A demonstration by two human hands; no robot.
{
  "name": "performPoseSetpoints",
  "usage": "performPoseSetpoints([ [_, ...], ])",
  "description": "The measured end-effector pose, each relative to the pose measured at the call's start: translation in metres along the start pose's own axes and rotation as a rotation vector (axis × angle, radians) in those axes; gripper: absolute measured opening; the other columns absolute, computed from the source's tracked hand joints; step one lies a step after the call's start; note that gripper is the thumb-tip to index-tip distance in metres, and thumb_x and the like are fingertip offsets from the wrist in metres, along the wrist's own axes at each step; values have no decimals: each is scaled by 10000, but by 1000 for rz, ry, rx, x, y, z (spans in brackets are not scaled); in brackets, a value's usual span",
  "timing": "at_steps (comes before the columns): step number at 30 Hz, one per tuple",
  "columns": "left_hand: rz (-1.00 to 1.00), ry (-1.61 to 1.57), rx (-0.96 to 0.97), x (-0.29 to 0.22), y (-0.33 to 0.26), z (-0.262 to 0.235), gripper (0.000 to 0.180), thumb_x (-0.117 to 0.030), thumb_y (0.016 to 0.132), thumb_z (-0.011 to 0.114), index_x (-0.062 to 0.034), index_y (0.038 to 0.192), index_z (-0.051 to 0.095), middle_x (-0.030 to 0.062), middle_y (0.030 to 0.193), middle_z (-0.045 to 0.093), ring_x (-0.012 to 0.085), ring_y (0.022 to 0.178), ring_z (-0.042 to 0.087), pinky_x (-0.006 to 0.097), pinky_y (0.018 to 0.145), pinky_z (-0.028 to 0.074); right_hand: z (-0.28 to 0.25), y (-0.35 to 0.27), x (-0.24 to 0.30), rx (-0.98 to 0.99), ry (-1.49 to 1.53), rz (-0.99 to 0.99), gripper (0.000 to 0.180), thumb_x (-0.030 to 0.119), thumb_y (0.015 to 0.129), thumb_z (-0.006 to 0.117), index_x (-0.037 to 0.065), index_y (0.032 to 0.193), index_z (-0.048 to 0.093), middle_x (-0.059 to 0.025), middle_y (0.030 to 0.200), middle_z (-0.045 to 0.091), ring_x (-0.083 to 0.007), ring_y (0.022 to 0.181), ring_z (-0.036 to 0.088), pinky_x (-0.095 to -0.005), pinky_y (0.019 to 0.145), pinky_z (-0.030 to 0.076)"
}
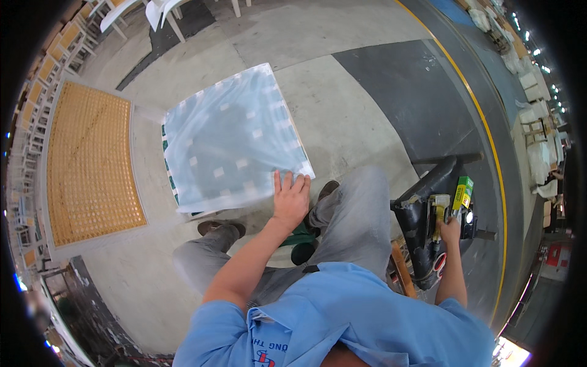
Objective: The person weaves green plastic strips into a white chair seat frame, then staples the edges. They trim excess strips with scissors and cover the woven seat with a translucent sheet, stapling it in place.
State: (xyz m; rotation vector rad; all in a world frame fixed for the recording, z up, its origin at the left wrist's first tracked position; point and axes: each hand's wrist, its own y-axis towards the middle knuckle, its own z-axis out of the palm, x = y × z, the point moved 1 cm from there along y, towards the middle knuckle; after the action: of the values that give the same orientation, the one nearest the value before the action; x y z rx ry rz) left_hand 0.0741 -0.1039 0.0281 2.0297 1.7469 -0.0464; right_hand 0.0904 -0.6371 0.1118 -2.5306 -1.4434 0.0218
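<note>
My left hand (291, 197) lies flat, fingers stretched, on the near right corner of a chair seat covered in thin pale blue-white sheeting (229, 140). White square patches show across the sheeting, and dark green shows along the seat's left edge. To my right, my right hand (450, 231) is closed on a worn yellow tool (438, 214) whose exact kind I cannot make out. That tool rests on a black padded stool (416, 217). Beside it stands a green and yellow box (463, 192). Scissors with red handles (440, 263) hang near the stool's near edge.
A white-framed woven cane chair back (95, 162) rises left of the seat. Rows of chairs (46, 70) line the far left, and white chair frames (171, 15) stand ahead. A yellow floor line (489, 134) curves down the right. My feet flank the seat's near side.
</note>
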Motion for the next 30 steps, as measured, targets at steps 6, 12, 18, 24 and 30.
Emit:
performPoseSetpoints([
  [6,-3,57,21,5,-10,-11,419,-171,873,585,-56,1271,650,81,1248,603,358,1219,507,592,1180,248,27,12,15,290,435,1,399,104,780,803,-51,1119,661,-109,944,708,-197,818,663,-331,757,513],
  [12,-45,20,40,2,-16,-4,454,-145,863,629,-99,1315,626,71,1338,576,361,1293,474,551,1193,251,-8,15,33,162,481,-147,409,56,773,779,-23,1145,625,-78,958,683,-191,818,644,-338,735,514],
  [18,-87,5,88,7,-32,-3,553,-108,858,624,-129,1406,553,65,1427,518,363,1372,418,529,1199,257,-57,-12,196,381,749,-462,444,89,827,792,21,1234,628,-33,1060,673,-161,905,619,-304,756,506],
  [24,-92,-68,54,12,-34,2,620,-74,834,628,-166,1438,525,59,1468,482,346,1413,375,525,1212,231,-51,-65,365,841,367,-1031,570,83,794,791,24,1323,587,-72,1160,687,-180,1059,619,-342,973,483],
  [30,-111,-77,83,14,-36,5,661,-97,816,627,-176,1459,498,43,1495,446,323,1445,331,518,1230,199,-5,-84,442,1007,-139,-1234,704,-2,722,765,106,1386,556,-137,1171,706,-254,1054,670,-348,967,496],
])
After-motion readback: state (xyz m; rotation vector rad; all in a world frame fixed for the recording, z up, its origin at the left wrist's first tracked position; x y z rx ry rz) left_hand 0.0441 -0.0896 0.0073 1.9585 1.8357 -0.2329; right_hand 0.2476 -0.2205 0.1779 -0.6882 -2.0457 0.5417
